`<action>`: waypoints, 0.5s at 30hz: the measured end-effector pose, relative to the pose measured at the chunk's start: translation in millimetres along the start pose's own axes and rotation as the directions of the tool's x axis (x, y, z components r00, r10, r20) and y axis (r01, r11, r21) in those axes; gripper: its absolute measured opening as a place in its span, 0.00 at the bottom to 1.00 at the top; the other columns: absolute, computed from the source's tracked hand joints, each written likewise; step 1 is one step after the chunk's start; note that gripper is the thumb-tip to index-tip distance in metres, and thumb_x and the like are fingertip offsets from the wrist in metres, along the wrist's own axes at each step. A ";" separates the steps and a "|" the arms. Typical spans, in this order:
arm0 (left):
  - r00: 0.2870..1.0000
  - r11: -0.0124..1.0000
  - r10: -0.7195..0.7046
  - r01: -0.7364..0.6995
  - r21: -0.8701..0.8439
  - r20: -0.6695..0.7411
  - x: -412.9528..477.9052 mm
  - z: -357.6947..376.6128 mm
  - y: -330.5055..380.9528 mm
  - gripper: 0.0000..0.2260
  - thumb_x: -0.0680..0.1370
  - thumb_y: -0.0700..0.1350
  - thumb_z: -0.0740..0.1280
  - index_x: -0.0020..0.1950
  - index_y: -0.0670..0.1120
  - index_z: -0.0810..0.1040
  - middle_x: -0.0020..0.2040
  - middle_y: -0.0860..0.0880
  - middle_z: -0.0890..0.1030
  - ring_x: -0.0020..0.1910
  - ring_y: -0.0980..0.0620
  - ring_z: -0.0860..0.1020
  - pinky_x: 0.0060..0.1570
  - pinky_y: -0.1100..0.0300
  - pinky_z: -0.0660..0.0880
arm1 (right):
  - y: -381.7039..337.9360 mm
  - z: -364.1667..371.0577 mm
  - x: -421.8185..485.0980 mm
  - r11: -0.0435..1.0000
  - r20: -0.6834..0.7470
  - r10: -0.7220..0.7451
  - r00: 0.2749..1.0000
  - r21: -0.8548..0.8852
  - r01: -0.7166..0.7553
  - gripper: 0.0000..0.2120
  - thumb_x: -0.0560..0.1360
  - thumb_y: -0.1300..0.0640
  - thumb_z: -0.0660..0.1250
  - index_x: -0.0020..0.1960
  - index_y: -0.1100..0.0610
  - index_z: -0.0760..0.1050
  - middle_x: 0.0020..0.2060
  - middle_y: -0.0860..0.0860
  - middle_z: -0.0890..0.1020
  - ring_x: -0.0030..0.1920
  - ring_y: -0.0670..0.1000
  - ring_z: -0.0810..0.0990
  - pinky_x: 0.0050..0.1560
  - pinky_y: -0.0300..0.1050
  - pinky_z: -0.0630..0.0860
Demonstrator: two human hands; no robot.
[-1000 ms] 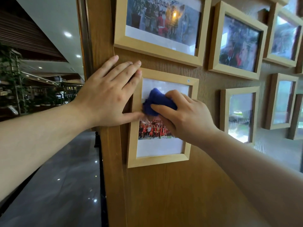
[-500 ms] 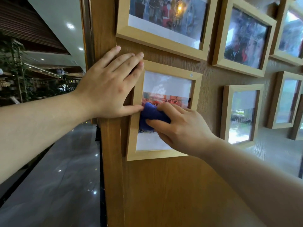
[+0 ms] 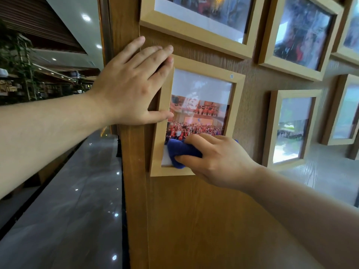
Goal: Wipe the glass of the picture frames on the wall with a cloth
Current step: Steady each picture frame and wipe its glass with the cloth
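A light wooden picture frame (image 3: pixel 238 98) with a red group photo hangs near the left edge of the wooden wall (image 3: pixel 194 220). My right hand (image 3: pixel 217 160) grips a bunched blue cloth (image 3: pixel 178 150) and presses it on the glass at the frame's bottom left corner. My left hand (image 3: pixel 132 84) lies flat with fingers spread, its thumb and fingertips resting on the frame's left side and the wall's corner post. The lower right part of the frame is hidden behind my right hand.
More wooden frames hang around: a large one above (image 3: pixel 194 33), one at upper right (image 3: pixel 299 32), one to the right (image 3: pixel 289 129) and others at the far right (image 3: pixel 343 111). Left of the wall's edge lies a dark glossy floor (image 3: pixel 68 210) and a dim hall with plants.
My right hand has carried the blue cloth down the glass from the upper part to the bottom left corner, uncovering the photo. My left hand has stayed on the frame's left side.
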State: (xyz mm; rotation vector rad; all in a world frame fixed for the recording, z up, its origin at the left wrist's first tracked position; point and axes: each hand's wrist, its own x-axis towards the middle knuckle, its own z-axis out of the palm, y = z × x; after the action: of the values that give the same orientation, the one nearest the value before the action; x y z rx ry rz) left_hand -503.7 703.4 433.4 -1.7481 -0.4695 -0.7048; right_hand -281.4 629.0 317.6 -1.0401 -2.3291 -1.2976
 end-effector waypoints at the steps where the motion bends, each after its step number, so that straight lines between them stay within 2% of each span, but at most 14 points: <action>1: 1.000 1.000 0.000 0.000 0.005 -0.002 -0.3 0.0 -1.5 0.44 0.74 0.70 0.55 0.73 0.34 0.60 0.75 0.33 0.62 0.73 0.37 0.63 0.75 0.40 0.52 | -2.6 1.0 3.3 1.000 -0.007 -0.008 1.000 0.005 0.008 0.11 0.74 0.63 0.62 0.56 0.55 0.75 0.50 0.58 0.77 0.41 0.57 0.75 0.31 0.51 0.75; 6: 1.000 1.000 0.002 -0.002 -0.005 0.001 1.0 0.4 0.6 0.44 0.74 0.70 0.56 0.73 0.34 0.61 0.74 0.33 0.63 0.73 0.37 0.63 0.75 0.39 0.53 | -8.5 5.7 6.6 0.999 -0.017 0.030 0.999 0.015 -0.030 0.11 0.75 0.63 0.61 0.54 0.55 0.76 0.49 0.59 0.77 0.41 0.58 0.74 0.30 0.51 0.75; 12: 1.000 1.000 0.012 -0.012 0.004 -0.016 0.5 -0.5 0.5 0.44 0.74 0.70 0.57 0.73 0.34 0.61 0.74 0.33 0.63 0.73 0.37 0.63 0.75 0.40 0.53 | 14.5 -2.0 -21.7 0.997 0.107 0.038 0.994 -0.073 -0.030 0.11 0.73 0.59 0.62 0.54 0.52 0.77 0.50 0.56 0.77 0.43 0.56 0.75 0.33 0.50 0.75; 15: 1.000 1.000 0.012 -0.012 0.002 -0.010 1.0 -2.3 1.6 0.44 0.74 0.70 0.56 0.73 0.34 0.60 0.74 0.33 0.63 0.73 0.37 0.63 0.75 0.40 0.53 | 26.0 -8.6 -34.2 0.990 0.176 0.063 0.982 -0.132 -0.040 0.11 0.74 0.57 0.59 0.53 0.51 0.77 0.50 0.55 0.77 0.42 0.55 0.75 0.33 0.50 0.75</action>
State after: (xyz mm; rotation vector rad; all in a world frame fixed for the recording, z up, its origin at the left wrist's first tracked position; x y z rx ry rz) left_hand -502.4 700.7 433.3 -1.7441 -0.4524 -0.7039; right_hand -239.8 615.2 319.9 -1.2999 -2.3543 -1.4018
